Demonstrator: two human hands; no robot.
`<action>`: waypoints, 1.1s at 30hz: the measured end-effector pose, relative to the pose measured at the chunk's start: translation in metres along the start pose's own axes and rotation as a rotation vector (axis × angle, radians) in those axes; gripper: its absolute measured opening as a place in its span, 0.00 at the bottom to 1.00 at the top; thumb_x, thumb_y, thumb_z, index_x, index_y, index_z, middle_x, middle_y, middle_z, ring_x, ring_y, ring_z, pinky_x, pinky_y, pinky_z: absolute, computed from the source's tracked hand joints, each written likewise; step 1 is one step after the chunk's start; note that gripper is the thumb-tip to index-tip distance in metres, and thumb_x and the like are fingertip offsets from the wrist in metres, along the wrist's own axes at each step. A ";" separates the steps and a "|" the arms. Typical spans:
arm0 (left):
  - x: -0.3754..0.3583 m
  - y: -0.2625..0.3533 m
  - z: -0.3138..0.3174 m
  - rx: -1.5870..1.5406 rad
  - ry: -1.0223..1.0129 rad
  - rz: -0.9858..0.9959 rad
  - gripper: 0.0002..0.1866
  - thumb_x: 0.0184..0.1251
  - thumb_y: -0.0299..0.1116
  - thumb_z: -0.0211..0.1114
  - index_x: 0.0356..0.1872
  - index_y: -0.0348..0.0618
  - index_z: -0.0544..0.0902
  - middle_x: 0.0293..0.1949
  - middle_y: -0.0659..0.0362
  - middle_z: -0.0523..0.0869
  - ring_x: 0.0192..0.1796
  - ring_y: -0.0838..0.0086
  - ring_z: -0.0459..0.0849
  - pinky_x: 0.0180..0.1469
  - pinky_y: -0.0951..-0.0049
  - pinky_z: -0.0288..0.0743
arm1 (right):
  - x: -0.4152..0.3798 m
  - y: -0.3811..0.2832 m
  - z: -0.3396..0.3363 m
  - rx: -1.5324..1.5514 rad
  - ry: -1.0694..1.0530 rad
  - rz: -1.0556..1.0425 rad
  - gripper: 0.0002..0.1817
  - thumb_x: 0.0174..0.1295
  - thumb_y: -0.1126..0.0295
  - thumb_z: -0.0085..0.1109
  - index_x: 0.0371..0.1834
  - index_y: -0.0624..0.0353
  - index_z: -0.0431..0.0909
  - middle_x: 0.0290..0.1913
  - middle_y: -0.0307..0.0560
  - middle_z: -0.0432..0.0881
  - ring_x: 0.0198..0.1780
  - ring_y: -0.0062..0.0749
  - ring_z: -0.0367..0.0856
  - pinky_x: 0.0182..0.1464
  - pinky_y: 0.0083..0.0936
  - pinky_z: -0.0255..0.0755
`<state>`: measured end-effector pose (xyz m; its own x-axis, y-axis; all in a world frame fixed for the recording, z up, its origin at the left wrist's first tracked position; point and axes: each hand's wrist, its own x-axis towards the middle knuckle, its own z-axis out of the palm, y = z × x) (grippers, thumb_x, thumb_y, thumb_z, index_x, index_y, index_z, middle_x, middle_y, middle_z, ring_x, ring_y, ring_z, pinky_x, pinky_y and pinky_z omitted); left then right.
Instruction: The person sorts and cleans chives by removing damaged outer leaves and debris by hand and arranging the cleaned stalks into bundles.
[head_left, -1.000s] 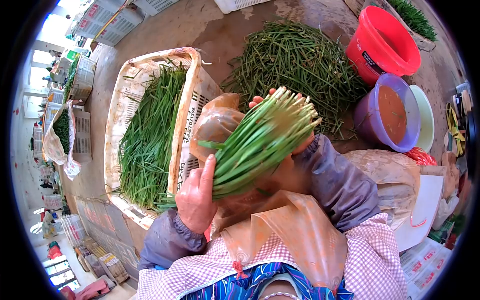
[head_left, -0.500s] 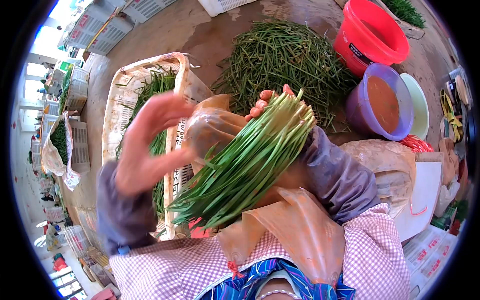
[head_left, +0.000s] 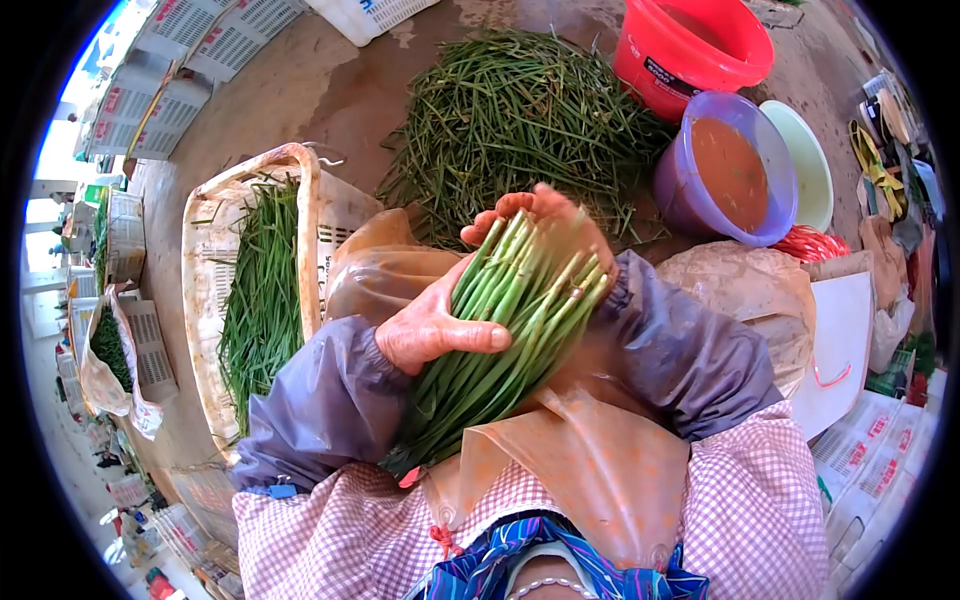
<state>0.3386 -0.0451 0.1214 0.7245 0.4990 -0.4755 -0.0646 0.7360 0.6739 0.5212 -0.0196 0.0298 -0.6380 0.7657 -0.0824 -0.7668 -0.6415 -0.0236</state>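
Note:
A thick bunch of garlic chives (head_left: pixel 490 325) lies slanted across my lap, pale stem ends up and to the right, leaves down to the left. My left hand (head_left: pixel 440 325) grips it from the left, its thumb across the stalks. On the far side, my right hand (head_left: pixel 550 212) cups the bunch near the stem ends with curled fingers. That hand is partly smeared by motion and partly hidden behind the stalks. A muddy, translucent plastic apron (head_left: pixel 590 450) covers my lap under the bunch.
To the left stands a dirty white plastic crate (head_left: pixel 312 215) holding more chives (head_left: pixel 262 300). A heap of loose green stalks (head_left: pixel 520 125) lies on the wet floor ahead. A red bucket (head_left: pixel 690 60), a purple tub (head_left: pixel 675 185) of brown water and a pale green basin (head_left: pixel 808 160) stand at right.
My left hand has come from the air at the left onto the bunch and closed around it. The bunch has shifted slightly down and stands steeper. My right hand has stayed at the stem end.

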 end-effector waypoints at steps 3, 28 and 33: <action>-0.002 -0.006 -0.004 0.023 0.041 0.049 0.48 0.52 0.35 0.76 0.73 0.39 0.57 0.64 0.56 0.73 0.66 0.71 0.70 0.69 0.68 0.62 | -0.024 -0.022 -0.001 0.008 0.083 0.061 0.34 0.72 0.40 0.38 0.65 0.59 0.70 0.64 0.59 0.74 0.64 0.52 0.73 0.66 0.51 0.67; 0.006 -0.008 -0.005 0.219 0.015 0.030 0.47 0.53 0.35 0.75 0.72 0.36 0.59 0.65 0.55 0.72 0.64 0.72 0.71 0.69 0.68 0.61 | -0.028 -0.072 -0.002 -0.491 0.303 -0.060 0.18 0.73 0.57 0.47 0.51 0.60 0.75 0.47 0.52 0.82 0.48 0.42 0.83 0.53 0.42 0.78; 0.000 -0.007 -0.002 0.206 0.127 0.006 0.42 0.53 0.35 0.75 0.68 0.35 0.65 0.59 0.56 0.78 0.60 0.72 0.75 0.65 0.69 0.66 | -0.073 -0.237 0.002 -1.073 0.594 -0.277 0.14 0.73 0.60 0.50 0.38 0.60 0.75 0.22 0.40 0.77 0.23 0.30 0.80 0.28 0.32 0.79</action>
<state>0.3381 -0.0489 0.1158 0.6319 0.5661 -0.5293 0.0817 0.6305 0.7719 0.7496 0.0761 0.0434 -0.1210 0.9197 -0.3736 -0.2481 -0.3924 -0.8857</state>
